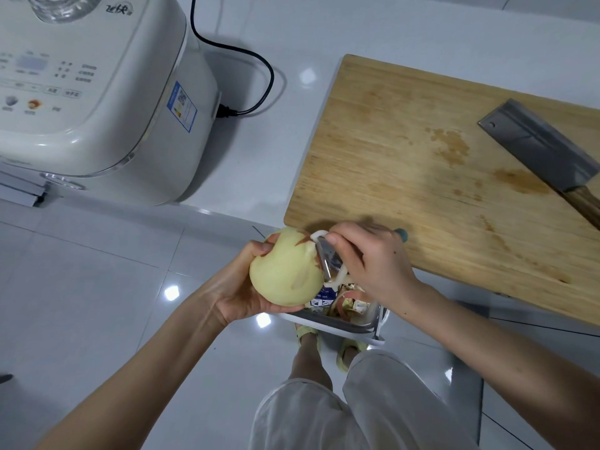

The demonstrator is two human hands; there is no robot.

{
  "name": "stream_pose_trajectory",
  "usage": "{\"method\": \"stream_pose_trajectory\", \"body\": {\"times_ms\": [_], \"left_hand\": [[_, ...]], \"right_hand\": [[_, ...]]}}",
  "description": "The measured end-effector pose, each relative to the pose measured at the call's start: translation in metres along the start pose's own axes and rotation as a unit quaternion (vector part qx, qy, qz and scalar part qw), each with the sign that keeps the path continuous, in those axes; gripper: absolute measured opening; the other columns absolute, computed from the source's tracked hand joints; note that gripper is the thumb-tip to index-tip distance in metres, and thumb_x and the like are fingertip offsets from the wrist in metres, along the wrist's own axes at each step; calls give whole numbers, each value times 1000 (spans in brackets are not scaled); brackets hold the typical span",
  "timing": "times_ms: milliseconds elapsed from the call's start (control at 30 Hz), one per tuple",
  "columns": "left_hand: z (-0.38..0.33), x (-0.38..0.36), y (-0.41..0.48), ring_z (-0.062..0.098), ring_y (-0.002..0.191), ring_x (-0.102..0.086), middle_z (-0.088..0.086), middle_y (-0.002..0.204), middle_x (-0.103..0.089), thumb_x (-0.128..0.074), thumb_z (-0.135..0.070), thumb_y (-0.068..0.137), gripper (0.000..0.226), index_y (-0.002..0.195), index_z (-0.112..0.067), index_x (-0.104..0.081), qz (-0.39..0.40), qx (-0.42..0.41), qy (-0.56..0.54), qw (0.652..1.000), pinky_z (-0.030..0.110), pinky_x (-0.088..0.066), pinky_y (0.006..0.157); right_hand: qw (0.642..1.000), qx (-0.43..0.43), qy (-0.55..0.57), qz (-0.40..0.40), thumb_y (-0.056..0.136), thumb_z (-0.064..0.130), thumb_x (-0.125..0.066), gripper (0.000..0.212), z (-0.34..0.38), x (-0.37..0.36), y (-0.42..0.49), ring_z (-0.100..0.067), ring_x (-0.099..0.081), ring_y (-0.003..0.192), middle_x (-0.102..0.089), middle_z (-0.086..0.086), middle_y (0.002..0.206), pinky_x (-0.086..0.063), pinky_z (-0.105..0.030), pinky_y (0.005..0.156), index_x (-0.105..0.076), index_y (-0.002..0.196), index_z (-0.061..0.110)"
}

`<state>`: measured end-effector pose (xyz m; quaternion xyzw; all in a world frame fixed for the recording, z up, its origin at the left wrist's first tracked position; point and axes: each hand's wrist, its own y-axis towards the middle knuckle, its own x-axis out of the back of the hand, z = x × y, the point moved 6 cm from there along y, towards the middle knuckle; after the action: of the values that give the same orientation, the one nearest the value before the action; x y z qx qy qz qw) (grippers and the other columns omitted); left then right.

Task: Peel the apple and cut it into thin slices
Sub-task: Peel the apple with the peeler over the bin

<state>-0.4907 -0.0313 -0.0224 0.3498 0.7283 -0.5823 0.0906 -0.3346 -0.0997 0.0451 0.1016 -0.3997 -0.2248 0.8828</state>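
My left hand (pixel 238 287) grips a mostly pale, peeled apple (pixel 285 269) from below and behind, in front of the counter edge. Small patches of red skin remain near its top. My right hand (pixel 370 264) holds a white peeler (pixel 328 258), its metal blade lying against the apple's right side. A wooden cutting board (pixel 406 164) lies on the white counter to the right. A cleaver (pixel 539 151) with a wooden handle rests on the board's far right part.
A white bin (pixel 350 323) with peel scraps and a carton stands on the floor under my hands. A cream-coloured cooker (pixel 97 92) with a black power cord (pixel 259 69) sits on the counter at left. My legs and sandalled feet are below.
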Motion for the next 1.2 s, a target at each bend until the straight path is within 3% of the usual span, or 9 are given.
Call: {"method": "stream_pose_trajectory", "body": {"times_ms": [200,333,467,600,733,800,1000,1100,1200], "left_hand": [[5,4,2,41,78,-68,22,96,-68,-92,-27,19,102,114,-12,-59,0,12,-19,1000,50,-57,59],[-7,-3,1,42,78,-67,22,98,-67,-91,-26,18,95,108,-10,-65,14,-7,-30,999,51,-55,56],[-17,-6,1,40,78,-68,19,92,-70,-92,-27,19,73,88,-14,-74,1,-26,-9,1000,51,-56,58],[-18,3,3,32,84,-70,10,98,-70,-78,-31,48,54,101,-24,-67,-31,-31,70,997,46,-57,65],[-18,10,5,29,89,-64,14,110,-62,-75,-42,48,72,115,-21,-59,-101,-32,177,978,44,-48,76],[-17,12,5,29,90,-62,15,112,-61,-74,-44,44,81,119,-18,-56,-117,-32,196,973,36,-51,67],[-14,11,8,26,80,-63,13,100,-63,-72,-39,52,74,120,-15,-56,-91,-31,202,975,29,-46,52],[-15,4,7,21,72,-65,10,93,-65,-64,-33,66,46,110,-17,-60,-68,-39,190,979,27,-47,49],[-14,6,7,22,73,-63,9,91,-65,-68,-34,61,49,107,-20,-61,-67,-34,171,982,29,-46,54]], "right_hand": [[996,-80,35,13,89,24,-44,31,-19,-15,-26,-9,-45,47,-56,6,51,-34,-15,47,-66,75,6],[986,-143,-15,84,86,16,-50,26,-36,-41,-54,-18,-51,42,-59,-4,49,-33,-23,46,-67,69,7],[956,-222,-25,188,93,21,-54,23,-43,-54,-54,-10,-43,39,-62,11,121,-33,-24,44,-63,74,10],[851,-392,80,341,97,26,-45,35,-50,-60,-59,-12,-47,44,-55,0,56,-35,-20,42,-55,66,13],[757,-534,268,263,97,23,-47,22,-48,-48,-60,-9,-41,38,-52,-3,52,-34,-21,42,-64,91,10],[772,-526,312,172,98,25,-47,22,-47,-38,-50,-9,-41,41,-51,1,51,-35,-27,47,-65,94,13],[976,-168,120,74,91,37,-50,24,-7,-16,-10,1,-52,53,-58,16,60,-42,-19,51,-69,97,24],[986,-117,82,87,85,45,-50,38,0,-21,-10,14,-47,55,-44,28,57,-32,-4,53,-65,111,21],[981,-140,62,117,88,48,-43,39,-14,-24,-22,6,-55,56,-63,19,66,-37,-9,53,-62,116,30]]}}
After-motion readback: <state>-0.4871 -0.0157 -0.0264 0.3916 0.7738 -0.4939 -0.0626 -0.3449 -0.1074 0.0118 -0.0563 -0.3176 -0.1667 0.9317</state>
